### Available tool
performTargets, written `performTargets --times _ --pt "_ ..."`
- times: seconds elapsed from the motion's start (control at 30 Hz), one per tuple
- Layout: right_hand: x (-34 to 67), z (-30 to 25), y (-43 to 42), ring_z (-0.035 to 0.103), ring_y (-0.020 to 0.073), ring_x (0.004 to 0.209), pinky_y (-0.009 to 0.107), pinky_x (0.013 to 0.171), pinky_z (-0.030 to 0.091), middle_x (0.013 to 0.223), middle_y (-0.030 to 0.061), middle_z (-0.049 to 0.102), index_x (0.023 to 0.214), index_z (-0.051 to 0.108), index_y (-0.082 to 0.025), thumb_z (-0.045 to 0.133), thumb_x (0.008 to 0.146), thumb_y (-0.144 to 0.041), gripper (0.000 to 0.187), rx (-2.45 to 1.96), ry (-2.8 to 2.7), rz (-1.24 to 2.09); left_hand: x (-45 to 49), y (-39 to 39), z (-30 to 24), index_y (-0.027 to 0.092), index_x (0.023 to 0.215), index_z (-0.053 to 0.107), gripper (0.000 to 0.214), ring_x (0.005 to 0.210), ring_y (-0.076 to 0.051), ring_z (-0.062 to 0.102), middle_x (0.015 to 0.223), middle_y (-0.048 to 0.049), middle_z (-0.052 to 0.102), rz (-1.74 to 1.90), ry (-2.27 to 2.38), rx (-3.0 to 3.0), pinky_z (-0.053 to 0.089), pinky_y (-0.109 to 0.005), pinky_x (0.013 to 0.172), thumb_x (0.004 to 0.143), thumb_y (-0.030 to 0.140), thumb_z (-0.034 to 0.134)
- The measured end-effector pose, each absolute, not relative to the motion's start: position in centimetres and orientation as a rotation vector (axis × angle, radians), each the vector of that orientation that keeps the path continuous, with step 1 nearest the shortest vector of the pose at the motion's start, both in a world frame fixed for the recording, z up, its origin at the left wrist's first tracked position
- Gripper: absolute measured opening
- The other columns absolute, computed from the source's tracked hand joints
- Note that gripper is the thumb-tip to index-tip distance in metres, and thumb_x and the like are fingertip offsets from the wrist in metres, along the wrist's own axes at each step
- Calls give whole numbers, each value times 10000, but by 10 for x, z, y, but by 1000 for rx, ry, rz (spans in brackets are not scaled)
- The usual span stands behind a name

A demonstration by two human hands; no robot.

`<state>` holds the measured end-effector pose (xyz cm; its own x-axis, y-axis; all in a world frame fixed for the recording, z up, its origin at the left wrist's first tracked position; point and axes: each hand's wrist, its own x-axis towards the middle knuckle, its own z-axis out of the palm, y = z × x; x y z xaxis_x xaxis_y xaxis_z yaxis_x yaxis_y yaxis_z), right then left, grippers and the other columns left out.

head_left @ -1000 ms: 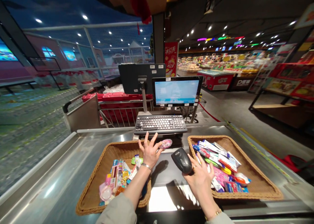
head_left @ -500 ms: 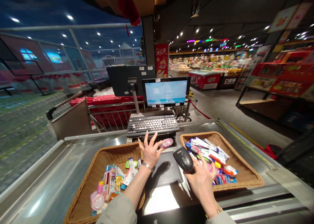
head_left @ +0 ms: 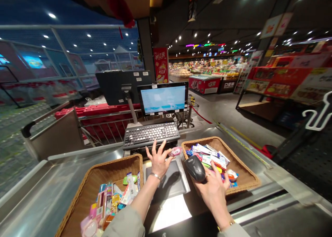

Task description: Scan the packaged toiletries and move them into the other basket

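1. The left hand (head_left: 158,161) has a narrow grip: the thumb and a fingertip pinch a small pink pack (head_left: 176,151) at its near end, and the other fingers are spread.
2. This pack is in the air, between the two baskets and near the keyboard (head_left: 150,135). It looks light and rather stiff, with a smooth cover which may slip. I judge that the edge is the good place to hold it, without strong pressing.
3. The right hand (head_left: 212,188) has its grip closed around a black scanner (head_left: 195,168), whose head points toward the pack. It seems hard and not heavy; the handle, mostly hidden, is the natural place to take it.
4. The right basket (head_left: 243,174) contains long, thin boxes, mostly white and blue, and one round red-and-white item (head_left: 232,175).
5. The left basket (head_left: 90,173) contains mixed small packages, with a green item (head_left: 129,179) and a golden piece (head_left: 116,199) among them.
6. Both wicker baskets stand on the metal counter (head_left: 67,169), before a lit screen (head_left: 163,99).
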<state>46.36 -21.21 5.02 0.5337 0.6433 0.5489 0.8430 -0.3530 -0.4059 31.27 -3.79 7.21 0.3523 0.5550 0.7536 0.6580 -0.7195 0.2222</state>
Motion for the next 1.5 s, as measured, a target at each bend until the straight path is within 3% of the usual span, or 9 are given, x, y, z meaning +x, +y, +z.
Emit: performTargets --times 0.43,1.0,1.5 --pt "486 49 -221 474 318 1245 541 1081 87 1095 38 720 973 729 -297 525 797 -567 381 -2193 -1047 -405 348 -42 71 349 959 730 210 1432 -354 258 1375 -4 583 -1310 -1079 -2536 -4 -680 1131 755 402 724" --pt "514 41 -244 483 308 1242 576 1077 114 1091 18 721 902 722 -298 554 781 -530 311 -2261 -896 -462 389 -52 64 339 944 716 217 1429 -350 271 1382 2 577 -1352 -952 -2659 -10 -679 1128 748 432 729" --pt "538 30 -269 495 304 1231 541 1082 109 1028 36 737 821 729 -267 537 762 -623 409 -2302 -672 -516 417 -69 50 355 975 725 228 1428 -354 268 1376 -6 583 -1231 -806 -2794 50 -693 1121 775 458 690"
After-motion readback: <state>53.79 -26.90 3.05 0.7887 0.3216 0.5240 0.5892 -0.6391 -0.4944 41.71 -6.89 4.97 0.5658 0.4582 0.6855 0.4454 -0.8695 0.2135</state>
